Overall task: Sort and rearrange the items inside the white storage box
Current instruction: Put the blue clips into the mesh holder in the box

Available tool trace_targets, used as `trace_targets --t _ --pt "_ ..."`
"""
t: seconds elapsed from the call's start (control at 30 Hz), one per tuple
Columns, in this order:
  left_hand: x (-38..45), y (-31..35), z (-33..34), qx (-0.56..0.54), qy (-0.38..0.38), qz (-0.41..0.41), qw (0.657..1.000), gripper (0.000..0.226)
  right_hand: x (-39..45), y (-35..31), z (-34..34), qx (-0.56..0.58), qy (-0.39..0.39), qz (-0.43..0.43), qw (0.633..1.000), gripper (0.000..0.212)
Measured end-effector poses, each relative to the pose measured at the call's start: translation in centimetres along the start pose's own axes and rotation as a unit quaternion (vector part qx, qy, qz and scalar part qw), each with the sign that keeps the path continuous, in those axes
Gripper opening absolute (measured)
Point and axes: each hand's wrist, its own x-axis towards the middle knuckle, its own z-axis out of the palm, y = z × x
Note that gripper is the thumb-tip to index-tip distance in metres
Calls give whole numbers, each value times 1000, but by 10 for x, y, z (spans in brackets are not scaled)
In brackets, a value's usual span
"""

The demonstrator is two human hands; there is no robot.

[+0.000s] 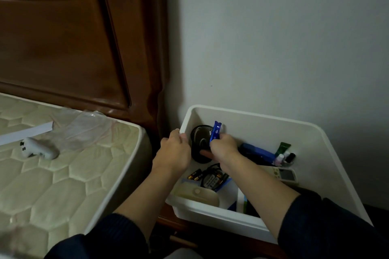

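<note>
The white storage box [328, 145] stands against the wall, right of the bed. My left hand [175, 151] grips the box's left rim near the far corner. My right hand [224, 146] is inside the box, closed on a blue packet [216, 131] that sticks upward, just over a round black mesh object [201, 140]. Loose batteries [195, 174], a black cable with a charger [212, 178], a cream oval case [197, 193], a dark blue box [256, 152], a green tube [283, 148], small bottles [287, 157] and a white remote [285, 174] lie in the box.
A bare quilted mattress [63, 174] fills the left, with a white game controller [39, 148], a white strip [27, 131] and clear plastic film [84, 126] on it. A dark wooden headboard [73, 38] rises behind. The box rests on a wooden surface [168, 222].
</note>
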Motion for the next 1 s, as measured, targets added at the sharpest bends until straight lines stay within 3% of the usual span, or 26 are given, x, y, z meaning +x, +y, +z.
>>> trace_targets --t 0.33,0.53,0.6,0.67,0.73,0.77,0.9,1.0 --pt "1 0 3 28 17 -2 999 45 -21 -23 -26 -26 -90 41 995 45" --pt "-13 6 -2 10 106 5 994 45 -66 -40 -66 -235 -92 -64 965 42" --pt "-23 7 -7 -25 149 27 988 42 -84 -34 -74 -308 -157 -85 935 34" --pt "-34 6 -9 -17 166 54 984 43 -95 -22 -77 -421 -233 -119 868 36" --pt "-47 2 -7 14 161 72 984 49 -101 -8 -73 -517 -253 -165 801 45" --pt "-53 0 -4 36 157 75 984 50 -103 -4 -69 -533 -250 -175 789 44" --pt "-69 -10 7 153 176 78 969 49 -102 3 -61 -493 -258 -146 818 41" --pt "-70 -9 10 191 189 89 959 47 -93 9 -55 -503 -250 -135 816 41"
